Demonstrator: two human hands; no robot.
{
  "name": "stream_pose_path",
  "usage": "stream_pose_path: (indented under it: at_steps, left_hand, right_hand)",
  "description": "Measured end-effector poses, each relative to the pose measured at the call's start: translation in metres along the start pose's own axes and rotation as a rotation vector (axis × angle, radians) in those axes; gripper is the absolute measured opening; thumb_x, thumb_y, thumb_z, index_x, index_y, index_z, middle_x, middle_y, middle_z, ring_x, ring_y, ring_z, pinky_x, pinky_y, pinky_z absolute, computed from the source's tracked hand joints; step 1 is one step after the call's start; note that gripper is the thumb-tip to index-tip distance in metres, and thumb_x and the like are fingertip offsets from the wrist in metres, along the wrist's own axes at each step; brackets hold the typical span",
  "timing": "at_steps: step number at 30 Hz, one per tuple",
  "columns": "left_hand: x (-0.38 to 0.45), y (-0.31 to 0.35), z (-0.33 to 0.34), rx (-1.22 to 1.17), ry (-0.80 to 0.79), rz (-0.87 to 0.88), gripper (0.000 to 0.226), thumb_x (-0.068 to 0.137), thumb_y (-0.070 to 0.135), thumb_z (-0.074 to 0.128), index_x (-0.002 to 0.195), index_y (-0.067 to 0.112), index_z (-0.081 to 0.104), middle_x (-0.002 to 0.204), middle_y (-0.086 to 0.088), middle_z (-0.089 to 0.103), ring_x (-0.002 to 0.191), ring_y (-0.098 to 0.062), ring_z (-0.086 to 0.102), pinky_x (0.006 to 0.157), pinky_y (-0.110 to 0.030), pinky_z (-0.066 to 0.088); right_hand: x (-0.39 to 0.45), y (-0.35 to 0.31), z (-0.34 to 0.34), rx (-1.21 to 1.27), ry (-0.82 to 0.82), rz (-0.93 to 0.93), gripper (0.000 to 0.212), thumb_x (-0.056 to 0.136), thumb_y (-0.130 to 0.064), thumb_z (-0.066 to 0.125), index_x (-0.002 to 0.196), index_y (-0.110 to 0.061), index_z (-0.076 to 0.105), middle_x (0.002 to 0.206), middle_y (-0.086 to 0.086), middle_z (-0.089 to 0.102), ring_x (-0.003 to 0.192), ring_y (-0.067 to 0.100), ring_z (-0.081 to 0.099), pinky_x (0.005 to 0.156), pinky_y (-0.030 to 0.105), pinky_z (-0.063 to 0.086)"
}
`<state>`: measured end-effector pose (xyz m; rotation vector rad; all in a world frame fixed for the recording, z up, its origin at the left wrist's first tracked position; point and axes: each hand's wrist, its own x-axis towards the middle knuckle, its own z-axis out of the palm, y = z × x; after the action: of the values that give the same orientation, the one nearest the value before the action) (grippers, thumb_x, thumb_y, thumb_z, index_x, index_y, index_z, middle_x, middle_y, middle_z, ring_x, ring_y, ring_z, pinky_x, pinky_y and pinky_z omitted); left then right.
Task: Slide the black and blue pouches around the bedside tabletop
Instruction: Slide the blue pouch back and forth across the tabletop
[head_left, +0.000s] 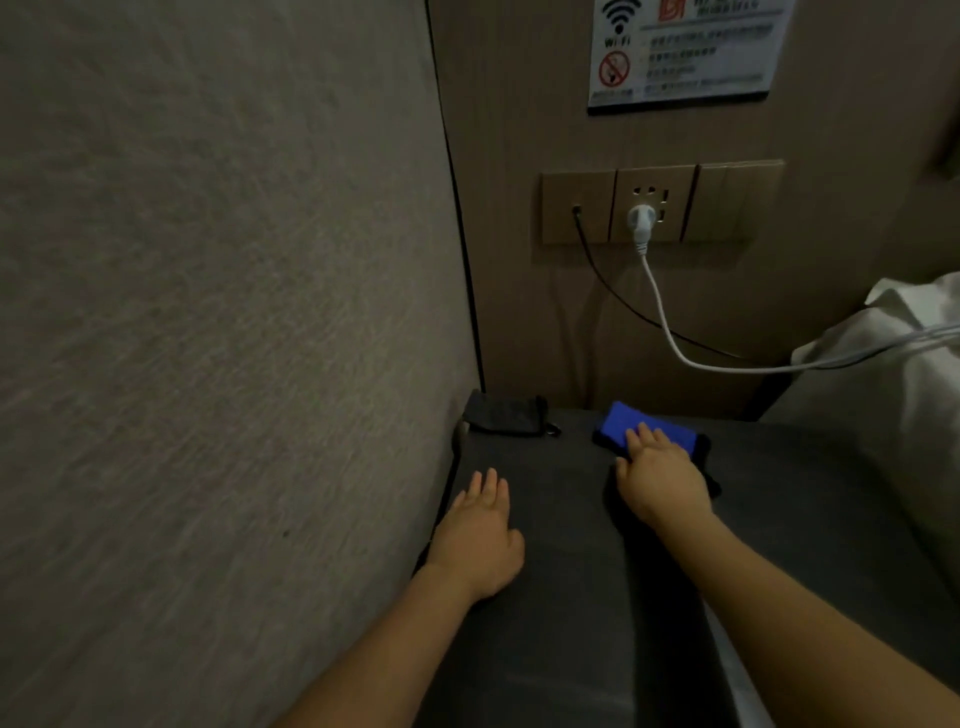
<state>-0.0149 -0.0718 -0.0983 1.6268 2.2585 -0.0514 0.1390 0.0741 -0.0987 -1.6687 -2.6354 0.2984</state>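
Head view: right hand (662, 480) flat on blue pouch (631, 422).

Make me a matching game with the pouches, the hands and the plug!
Things:
1. blue pouch
2. black pouch
3. left hand
4. white plug

Places:
A. in the wall socket
B. flat on the bare tabletop
C. under the right hand's fingers
D. in the far left corner, by the wall

Pairs: 1-C, 2-D, 3-B, 4-A
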Motion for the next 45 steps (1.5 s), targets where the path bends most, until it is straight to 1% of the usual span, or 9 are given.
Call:
stream_pose_path:
  at_steps: [5,10,15,19,23,28,34,36,45]
  left_hand:
    - [0.0,-0.001,0.002,-0.006,0.033,0.005,0.067,0.095,0.026,0.032,0.153,0.008,0.002,0.162,-0.009,-0.004,0.15,-0.023,-0.003,0.124,-0.033,0.004]
    - [0.0,0.0,0.004,0.004,0.063,0.005,0.067,0.095,0.025,0.033,0.153,0.007,0.004,0.162,-0.009,-0.003,0.15,-0.023,-0.002,0.124,-0.032,0.004]
    - [0.001,0.002,0.004,0.017,0.063,-0.007,0.066,0.095,0.025,0.033,0.153,0.008,0.005,0.162,-0.009,-0.002,0.151,-0.022,-0.001,0.124,-0.032,0.005]
    - [0.001,0.005,0.006,0.009,0.074,-0.033,0.066,0.095,0.024,0.033,0.153,0.009,0.004,0.162,-0.008,-0.002,0.151,-0.021,-0.002,0.124,-0.032,0.005]
    - [0.001,0.006,0.004,0.01,0.073,-0.031,0.066,0.095,0.022,0.034,0.153,0.009,0.006,0.162,-0.008,0.0,0.151,-0.022,0.0,0.123,-0.032,0.005]
    - [0.002,0.003,0.004,-0.019,0.057,-0.028,0.064,0.096,0.022,0.033,0.153,0.009,0.007,0.162,-0.007,-0.001,0.151,-0.02,-0.002,0.123,-0.031,0.004]
    - [0.002,0.005,0.003,-0.054,0.053,-0.037,0.062,0.097,0.02,0.031,0.153,0.009,0.007,0.162,-0.006,-0.002,0.151,-0.02,-0.003,0.122,-0.03,0.003]
    - [0.002,0.005,0.003,-0.056,0.05,-0.043,0.062,0.097,0.021,0.031,0.153,0.009,0.007,0.162,-0.006,-0.002,0.151,-0.02,-0.003,0.122,-0.03,0.003]
    - [0.001,0.008,0.002,-0.039,0.043,-0.06,0.063,0.097,0.022,0.031,0.153,0.007,0.006,0.162,-0.008,-0.002,0.151,-0.022,-0.002,0.123,-0.033,0.005]
  right_hand:
    - [0.027,-0.02,-0.003,0.011,-0.042,-0.041,0.053,0.099,-0.029,0.032,0.147,-0.007,0.023,0.156,0.012,0.019,0.142,0.028,0.021,0.113,0.039,0.021]
    - [0.029,-0.034,-0.001,-0.033,-0.051,-0.188,0.051,0.099,-0.026,0.031,0.147,-0.008,0.024,0.157,0.009,0.017,0.142,0.026,0.02,0.114,0.038,0.022]
    - [0.02,-0.022,-0.003,0.001,-0.064,-0.251,0.053,0.097,-0.022,0.032,0.149,-0.013,0.022,0.158,0.004,0.015,0.144,0.02,0.017,0.116,0.034,0.018]
    - [0.029,-0.029,-0.01,0.041,-0.105,-0.23,0.05,0.099,-0.022,0.03,0.148,-0.013,0.025,0.158,0.003,0.017,0.144,0.02,0.018,0.115,0.036,0.021]
    - [0.026,-0.028,-0.004,0.07,-0.068,-0.237,0.052,0.098,-0.025,0.032,0.148,-0.015,0.024,0.158,0.002,0.016,0.144,0.02,0.016,0.115,0.035,0.018]
    - [0.015,0.026,-0.009,0.125,-0.008,-0.138,0.051,0.095,-0.028,0.038,0.145,-0.023,0.032,0.156,-0.006,0.022,0.143,0.011,0.019,0.114,0.029,0.018]
    - [-0.004,0.141,-0.034,0.062,-0.003,0.124,0.05,0.096,-0.027,0.039,0.146,-0.022,0.032,0.156,-0.003,0.021,0.143,0.012,0.021,0.114,0.03,0.022]
    - [-0.013,0.165,-0.036,0.043,-0.009,0.16,0.051,0.096,-0.025,0.039,0.146,-0.019,0.031,0.157,0.0,0.02,0.143,0.012,0.021,0.115,0.03,0.021]
    - [-0.03,0.155,-0.028,-0.027,0.002,0.223,0.054,0.096,-0.028,0.036,0.147,-0.013,0.027,0.157,0.004,0.019,0.144,0.017,0.019,0.115,0.031,0.019]
